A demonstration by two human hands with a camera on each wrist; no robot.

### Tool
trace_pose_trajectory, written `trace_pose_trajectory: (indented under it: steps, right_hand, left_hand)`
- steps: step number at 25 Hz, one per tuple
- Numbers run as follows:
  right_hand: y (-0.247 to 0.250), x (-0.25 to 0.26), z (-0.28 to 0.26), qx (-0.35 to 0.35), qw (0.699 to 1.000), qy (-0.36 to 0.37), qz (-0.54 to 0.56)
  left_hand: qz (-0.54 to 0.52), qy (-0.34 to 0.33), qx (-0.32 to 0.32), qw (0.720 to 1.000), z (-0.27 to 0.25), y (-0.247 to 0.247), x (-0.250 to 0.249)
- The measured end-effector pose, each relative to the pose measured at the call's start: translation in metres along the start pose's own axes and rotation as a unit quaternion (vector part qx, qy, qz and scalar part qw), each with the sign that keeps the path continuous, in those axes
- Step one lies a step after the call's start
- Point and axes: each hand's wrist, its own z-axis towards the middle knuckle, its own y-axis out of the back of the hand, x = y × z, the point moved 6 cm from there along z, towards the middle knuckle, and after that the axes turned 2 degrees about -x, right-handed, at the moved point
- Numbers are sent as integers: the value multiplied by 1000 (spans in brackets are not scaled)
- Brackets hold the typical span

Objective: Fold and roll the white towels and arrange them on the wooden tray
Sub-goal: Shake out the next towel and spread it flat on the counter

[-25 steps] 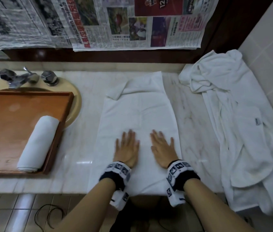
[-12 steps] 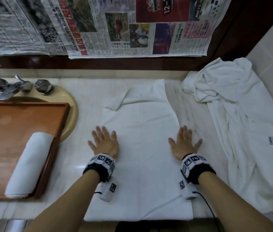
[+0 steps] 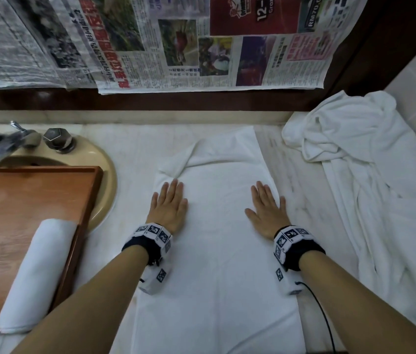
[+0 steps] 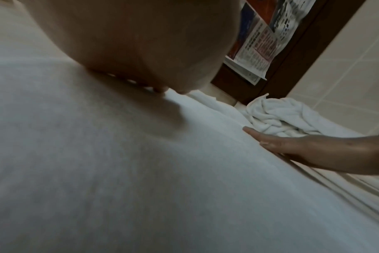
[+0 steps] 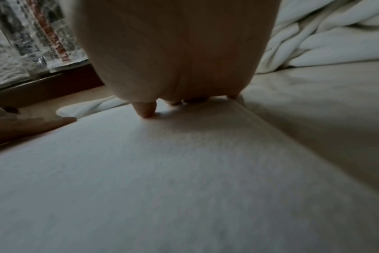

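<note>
Head view: left hand [image 3: 169, 205] and right hand [image 3: 265, 210] flat, fingers straight, pressing folded towel [image 3: 217, 251] mid-worktop; soft, limp, likely light, best pinched at near corners for rolling toward tray [image 3: 98, 190] at left.

Black wristbands [image 3: 148, 245]; checkered white marker blocks

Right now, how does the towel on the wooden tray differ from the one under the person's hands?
The towel on the tray is rolled into a tight cylinder; the towel under the hands lies spread flat in a long strip. The rolled one sits inside the wooden tray against its right rim, untouched; the flat one lies on the marble counter, pressed by the left hand and right hand. The flat one's far left corner is turned over. Both are plain white.
</note>
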Motion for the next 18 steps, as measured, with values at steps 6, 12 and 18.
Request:
trace_pose_trajectory:
  steps: [6,12,18]
  right_hand:
    - [-9,27,-32,-14,999,-30,7]
    - [14,66,17,-11,996,88,19]
    - [35,36,55,-3,1000,5,-16]
  left_hand:
    - [7,63,-19,998,-22,3,-12]
    - [-51,-67,26,996,18,0,-72]
    - [-68,36,-40,996,59,39,-28]
